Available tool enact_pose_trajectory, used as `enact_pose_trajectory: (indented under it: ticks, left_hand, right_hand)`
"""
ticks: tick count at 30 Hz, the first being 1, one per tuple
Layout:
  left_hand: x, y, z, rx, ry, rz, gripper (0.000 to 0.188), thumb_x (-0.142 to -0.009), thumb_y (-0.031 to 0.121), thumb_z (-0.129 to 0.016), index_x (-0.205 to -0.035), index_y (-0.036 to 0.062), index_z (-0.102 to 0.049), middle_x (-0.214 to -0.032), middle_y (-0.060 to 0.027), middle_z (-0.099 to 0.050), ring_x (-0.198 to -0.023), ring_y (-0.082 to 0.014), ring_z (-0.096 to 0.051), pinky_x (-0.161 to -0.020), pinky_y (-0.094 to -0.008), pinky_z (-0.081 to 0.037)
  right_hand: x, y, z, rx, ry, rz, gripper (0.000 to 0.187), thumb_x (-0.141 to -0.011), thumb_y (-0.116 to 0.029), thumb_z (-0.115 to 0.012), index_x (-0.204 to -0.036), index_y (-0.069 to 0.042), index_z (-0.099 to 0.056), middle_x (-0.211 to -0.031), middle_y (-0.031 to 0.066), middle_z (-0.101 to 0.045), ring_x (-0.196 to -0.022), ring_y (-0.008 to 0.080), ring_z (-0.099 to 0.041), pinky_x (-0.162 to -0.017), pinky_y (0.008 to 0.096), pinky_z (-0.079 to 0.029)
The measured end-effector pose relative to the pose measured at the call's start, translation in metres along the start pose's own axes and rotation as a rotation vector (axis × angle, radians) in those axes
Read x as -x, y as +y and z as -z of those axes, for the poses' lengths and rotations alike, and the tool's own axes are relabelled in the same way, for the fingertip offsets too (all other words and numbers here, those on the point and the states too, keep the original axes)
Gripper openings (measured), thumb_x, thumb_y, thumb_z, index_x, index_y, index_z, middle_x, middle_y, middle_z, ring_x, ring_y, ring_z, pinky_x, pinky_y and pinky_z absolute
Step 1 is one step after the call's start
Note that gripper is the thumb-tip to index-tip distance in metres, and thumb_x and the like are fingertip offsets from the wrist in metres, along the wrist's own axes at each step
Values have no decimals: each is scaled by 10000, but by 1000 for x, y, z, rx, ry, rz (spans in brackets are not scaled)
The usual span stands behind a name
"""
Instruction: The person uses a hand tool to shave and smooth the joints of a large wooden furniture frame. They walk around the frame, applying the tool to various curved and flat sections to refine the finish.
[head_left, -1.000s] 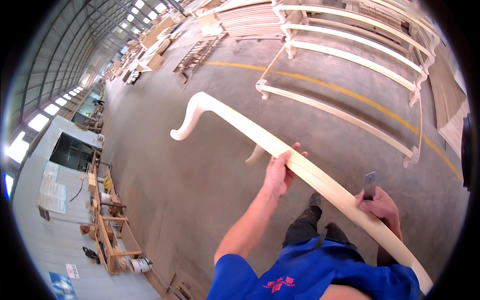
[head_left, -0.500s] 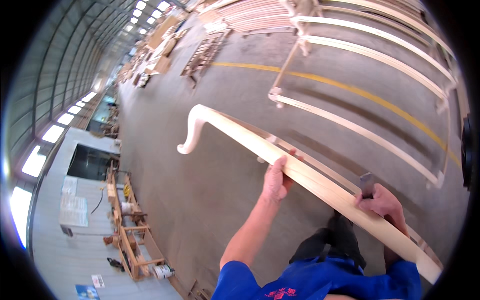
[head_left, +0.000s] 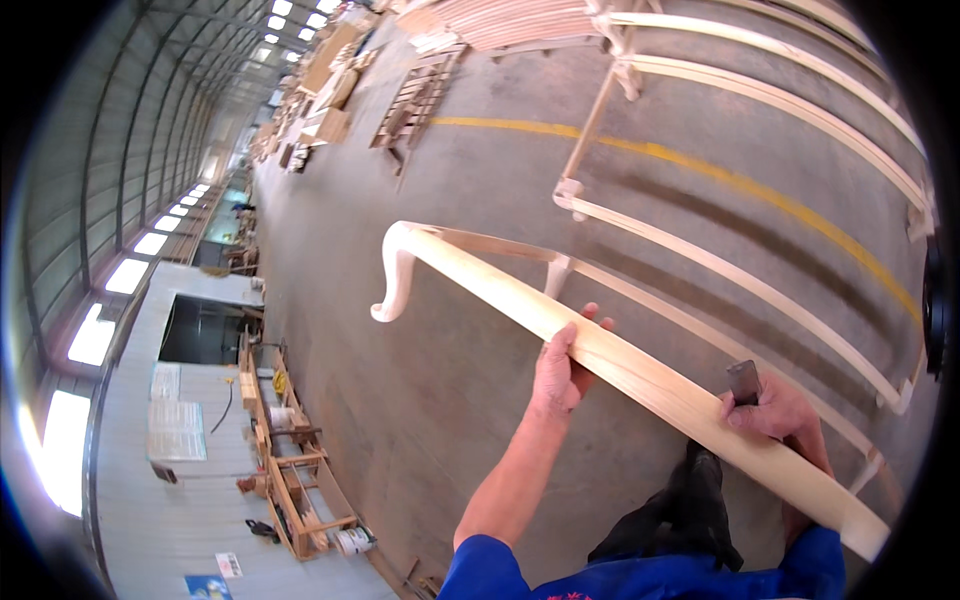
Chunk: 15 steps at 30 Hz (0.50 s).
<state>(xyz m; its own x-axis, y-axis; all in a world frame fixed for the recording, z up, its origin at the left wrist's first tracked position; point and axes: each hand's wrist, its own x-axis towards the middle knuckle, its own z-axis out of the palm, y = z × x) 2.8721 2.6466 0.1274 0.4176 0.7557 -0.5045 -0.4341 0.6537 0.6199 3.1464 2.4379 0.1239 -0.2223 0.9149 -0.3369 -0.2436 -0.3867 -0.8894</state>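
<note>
A pale wooden frame [head_left: 500,285] with a curved leg [head_left: 396,275] at its left end slants across in front of me, down to my lower right. My left hand [head_left: 566,365] grips its near rail around the middle, thumb on the near face and fingertips showing past the far edge. In my right hand [head_left: 775,408] is a small dark flat block [head_left: 743,382], pinched between thumb and fingers just beyond the rail's far edge. Behind the near rail runs the frame's thinner far rail [head_left: 660,305]. What the right forearm touches behind the rail is hidden.
Similar wooden frames [head_left: 740,262] stand on the concrete floor at the right, over a yellow line [head_left: 700,165]. A slatted pallet [head_left: 418,95] lies farther off. Along the left wall are a wooden rack [head_left: 300,490] and a white bucket [head_left: 354,541].
The frame has tilted, so its far rail now shows more widely apart from the near one. My view has shifted slightly. Both hands keep their holds.
</note>
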Motion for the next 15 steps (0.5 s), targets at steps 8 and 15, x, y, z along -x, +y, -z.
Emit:
enact_pose_trajectory:
  ticks: [8,15]
  left_hand:
    - [-17,-8,12,-81,-62,-66,648,-847,201,-673,-1402,46,-375,-1341,-85,-552,-1227,-308,-539,-1073,-470,-444]
    - [-25,-9,27,-95,-136,-77,679,-801,220,-721,-1376,51,-402,-1364,-40,-508,-1189,-259,-579,-973,-498,-531]
  right_hand:
    - [-17,-1,17,55,-56,-71,166,-878,-128,-702,-1024,-49,-697,-973,39,-713,-927,124,-612,-840,300,-467]
    - [-32,-8,17,48,-135,-176,162,-890,-130,-690,-1033,-53,-691,-989,52,-720,-894,136,-619,-814,305,-471]
